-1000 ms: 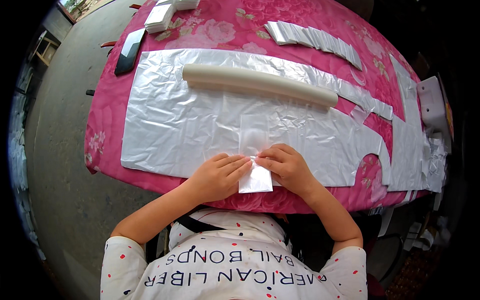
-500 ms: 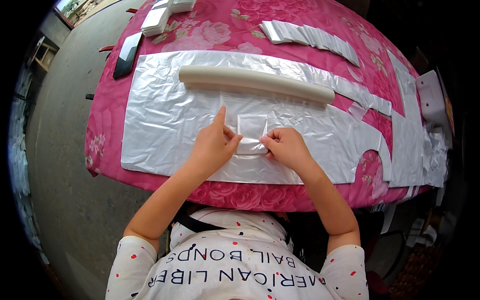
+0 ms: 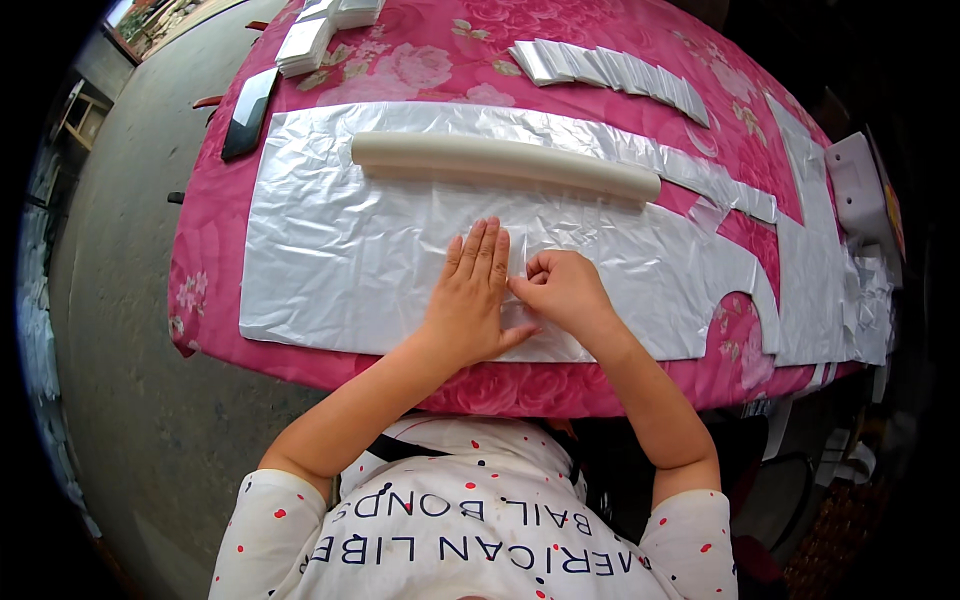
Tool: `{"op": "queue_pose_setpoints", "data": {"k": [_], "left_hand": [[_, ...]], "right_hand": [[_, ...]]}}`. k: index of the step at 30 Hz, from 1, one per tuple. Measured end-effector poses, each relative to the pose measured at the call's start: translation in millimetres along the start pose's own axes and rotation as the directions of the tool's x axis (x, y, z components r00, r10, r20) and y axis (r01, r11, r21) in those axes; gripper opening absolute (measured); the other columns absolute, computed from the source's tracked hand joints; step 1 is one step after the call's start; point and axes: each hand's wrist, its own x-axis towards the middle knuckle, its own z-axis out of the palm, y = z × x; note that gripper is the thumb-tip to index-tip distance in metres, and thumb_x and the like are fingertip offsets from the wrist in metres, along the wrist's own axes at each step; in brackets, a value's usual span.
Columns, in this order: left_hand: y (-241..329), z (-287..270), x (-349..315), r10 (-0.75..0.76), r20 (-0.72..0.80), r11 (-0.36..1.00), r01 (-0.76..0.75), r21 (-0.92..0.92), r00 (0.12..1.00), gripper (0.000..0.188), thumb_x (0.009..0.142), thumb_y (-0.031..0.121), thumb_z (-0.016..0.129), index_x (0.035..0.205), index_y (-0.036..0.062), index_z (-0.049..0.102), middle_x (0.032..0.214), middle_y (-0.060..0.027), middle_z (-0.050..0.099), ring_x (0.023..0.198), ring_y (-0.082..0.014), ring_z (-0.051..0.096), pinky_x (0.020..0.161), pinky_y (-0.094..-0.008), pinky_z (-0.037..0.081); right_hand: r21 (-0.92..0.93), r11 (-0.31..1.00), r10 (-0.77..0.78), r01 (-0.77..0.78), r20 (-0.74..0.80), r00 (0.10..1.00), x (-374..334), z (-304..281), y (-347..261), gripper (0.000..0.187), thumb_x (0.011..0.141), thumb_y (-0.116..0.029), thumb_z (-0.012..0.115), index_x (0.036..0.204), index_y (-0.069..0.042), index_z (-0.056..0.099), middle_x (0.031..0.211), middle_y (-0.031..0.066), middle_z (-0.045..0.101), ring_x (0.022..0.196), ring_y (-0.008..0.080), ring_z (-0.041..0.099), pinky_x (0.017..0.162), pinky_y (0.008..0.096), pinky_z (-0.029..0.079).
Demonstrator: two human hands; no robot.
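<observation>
A thin, silvery-white plastic bag (image 3: 320, 220) lies spread across the table, with cut-out handle shapes towards its right end. My left hand (image 3: 468, 300) rests flat on it, fingers straight and palm down. Under that hand is a small folded plastic packet (image 3: 519, 258), mostly covered, with only a strip showing by the fingertips. My right hand (image 3: 568, 290) is closed in a pinch at the packet's right side, thumb against bent fingers. What sits between those fingertips is too small to make out. Beyond both hands, a long cream-coloured tube (image 3: 500, 162) lies across the bag.
A pink flowered cloth (image 3: 420, 75) covers the table. At the back are a fanned row of folded packets (image 3: 610, 75) and stacked packets (image 3: 305, 45). A phone (image 3: 250, 112) lies at the left edge. More plastic bags (image 3: 815, 290) and a white plastic box-like object (image 3: 858, 190) are at right.
My left hand has gone from pinching the packet's left edge to lying flat over it, shifting right. The right hand still pinches, slightly further right.
</observation>
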Motion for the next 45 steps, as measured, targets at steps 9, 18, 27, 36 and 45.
{"op": "queue_pose_setpoints", "data": {"k": [9,18,27,36,45], "left_hand": [[0,-5,-3,0.003,-0.072,1.0,-0.004,-0.002,0.997,0.105,0.072,0.059,0.057,0.138,-0.0088,0.011,0.144,-0.0272,0.012,0.136,-0.0386,0.008,0.109,-0.0479,0.004],[-8,-62,-117,-0.18,0.426,0.09,0.446,-0.891,0.887,0.036,0.089,0.007,0.05,0.123,-0.0044,0.046,0.116,-0.0172,0.056,0.107,-0.0216,0.055,0.094,-0.0329,0.042],[-12,-44,-219,-0.63,0.651,-0.484,0.442,-0.755,0.423,0.024,0.087,0.004,0.052,0.108,-0.0064,0.056,0.098,-0.0126,0.062,0.09,-0.0177,0.061,0.079,-0.0252,0.049],[-8,-94,-168,-0.558,0.507,0.562,0.749,-0.351,0.657,0.028,0.074,0.014,0.063,0.099,0.0043,0.059,0.1,-0.0176,0.059,0.094,-0.0277,0.057,0.084,-0.0383,0.043],[-32,-79,-141,-0.24,-0.057,0.97,0.237,-0.054,0.969,0.055,0.076,0.018,0.06,0.126,0.0006,0.044,0.133,-0.0196,0.041,0.124,-0.0406,0.034,0.101,-0.0498,0.029]], "right_hand": [[-0.424,0.897,-0.181,0.124,-0.097,0.979,-17,-17,1,0.024,0.066,-0.016,0.07,0.082,-0.002,0.059,0.073,0.0123,0.061,0.069,0.0277,0.06,0.064,0.0361,0.047],[-0.582,0.483,-0.789,0.654,0.035,0.614,28,39,-9,0.056,0.079,-0.032,0.061,0.121,0.0,0.047,0.128,0.0212,0.043,0.12,0.0359,0.038,0.1,0.0449,0.03],[-0.166,0.666,-0.673,0.727,0.285,0.682,-65,167,-32,0.065,0.09,-0.042,0.042,0.138,-0.001,0.027,0.146,0.0238,0.012,0.136,0.0364,0.009,0.109,0.0469,0.007],[-0.178,0.278,-0.824,0.944,0.462,0.329,-58,122,-36,0.01,0.079,-0.013,0.053,0.08,-0.004,0.053,0.127,0.0177,0.045,0.131,0.0338,0.027,0.11,0.0489,0.013],[0.163,0.818,-0.543,0.552,-0.099,0.834,14,-57,9,0.008,0.082,-0.009,0.063,0.085,-0.003,0.06,0.085,0.0039,0.059,0.082,0.0162,0.055,0.075,0.0279,0.043]]}}
